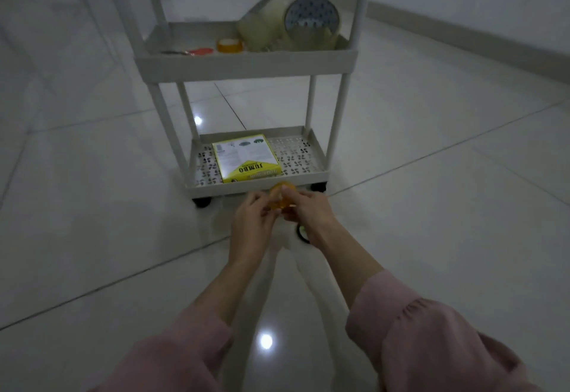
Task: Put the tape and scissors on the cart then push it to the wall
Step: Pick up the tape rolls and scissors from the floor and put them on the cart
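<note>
A white tiered cart [246, 61] stands on the tiled floor in front of me. On its middle shelf lie scissors with red handles [192, 51], a small yellow tape roll [229, 45] and big clear tape rolls [290, 23]. Both hands hold an orange-yellow tape roll [282, 196] just in front of the cart's bottom shelf. My left hand [251, 223] grips its left side and my right hand [308, 214] its right side. A dark ring-shaped roll [301, 233] lies on the floor, partly hidden under my right wrist.
A yellow box [246, 159] marked JUMBO lies on the perforated bottom shelf [296, 157]. The cart rests on black wheels [202, 201]. A wall with a baseboard [462, 27] runs along the back right. Glossy floor tiles surround the cart.
</note>
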Available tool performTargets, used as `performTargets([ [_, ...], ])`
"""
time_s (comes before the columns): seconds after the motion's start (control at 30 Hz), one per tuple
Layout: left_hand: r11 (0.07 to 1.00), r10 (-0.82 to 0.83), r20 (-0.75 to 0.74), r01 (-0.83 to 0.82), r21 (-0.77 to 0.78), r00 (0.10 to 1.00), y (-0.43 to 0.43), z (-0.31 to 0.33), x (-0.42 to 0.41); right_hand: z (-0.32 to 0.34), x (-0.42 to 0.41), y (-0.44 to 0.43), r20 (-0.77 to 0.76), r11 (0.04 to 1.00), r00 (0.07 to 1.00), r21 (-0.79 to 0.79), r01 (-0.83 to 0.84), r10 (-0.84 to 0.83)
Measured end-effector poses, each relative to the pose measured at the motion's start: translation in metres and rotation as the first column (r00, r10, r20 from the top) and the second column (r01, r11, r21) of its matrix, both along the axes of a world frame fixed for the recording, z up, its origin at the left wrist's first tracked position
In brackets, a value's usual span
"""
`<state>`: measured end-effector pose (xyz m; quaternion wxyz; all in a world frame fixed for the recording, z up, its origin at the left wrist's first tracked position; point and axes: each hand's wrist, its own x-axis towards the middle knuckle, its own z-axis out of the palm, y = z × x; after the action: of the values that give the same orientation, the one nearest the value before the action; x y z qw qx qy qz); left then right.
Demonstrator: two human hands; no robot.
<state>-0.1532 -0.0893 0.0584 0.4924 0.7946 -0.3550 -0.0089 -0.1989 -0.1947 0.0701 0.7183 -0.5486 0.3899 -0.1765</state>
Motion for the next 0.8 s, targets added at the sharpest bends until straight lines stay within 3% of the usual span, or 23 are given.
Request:
performTargets([
  [0.1,0.996,-0.003,0.033,0.006,-0.086,0.999,0.012,0.020,0.010,0.026,0.006,0.004,0.059,0.995,0.995,-0.068,-0.074,0.078],
  [0.23,0.957,0.159,0.043,-0.143,-0.253,0.986,0.019,0.075,0.024,0.085,0.011,0.008,0.229,0.965,0.972,-0.261,0.021,0.041],
  [0.3,0.936,0.250,0.150,-0.199,-0.289,0.957,0.020,0.113,0.035,0.118,0.011,0.013,0.309,0.920,0.950,-0.383,0.078,0.048],
  [0.37,0.952,0.273,0.312,-0.208,-0.225,0.910,0.018,0.148,0.051,0.149,0.017,0.019,0.366,0.848,0.928,-0.511,0.141,0.067],
  [0.47,0.953,0.235,0.506,-0.300,0.050,0.830,0.011,0.177,0.077,0.186,0.041,0.025,0.403,0.670,0.913,-0.695,0.260,0.063],
  [0.57,0.906,0.175,0.556,-0.354,0.232,0.812,0.015,0.176,0.094,0.205,0.071,0.017,0.293,0.341,0.955,-0.903,0.262,0.042],
  [0.67,0.901,0.116,0.611,-0.341,0.267,0.783,0.022,0.162,0.103,0.202,0.093,-0.005,-0.029,0.075,0.998,-0.997,-0.025,-0.060],
  [0.73,0.906,0.109,0.663,-0.348,0.239,0.741,0.023,0.160,0.109,0.200,0.099,-0.014,-0.177,0.073,0.979,-0.983,-0.170,-0.102],
  [0.8,0.908,0.137,0.694,-0.370,0.197,0.707,0.021,0.159,0.111,0.199,0.100,-0.018,-0.172,0.147,0.984,-0.976,-0.164,-0.048],
])
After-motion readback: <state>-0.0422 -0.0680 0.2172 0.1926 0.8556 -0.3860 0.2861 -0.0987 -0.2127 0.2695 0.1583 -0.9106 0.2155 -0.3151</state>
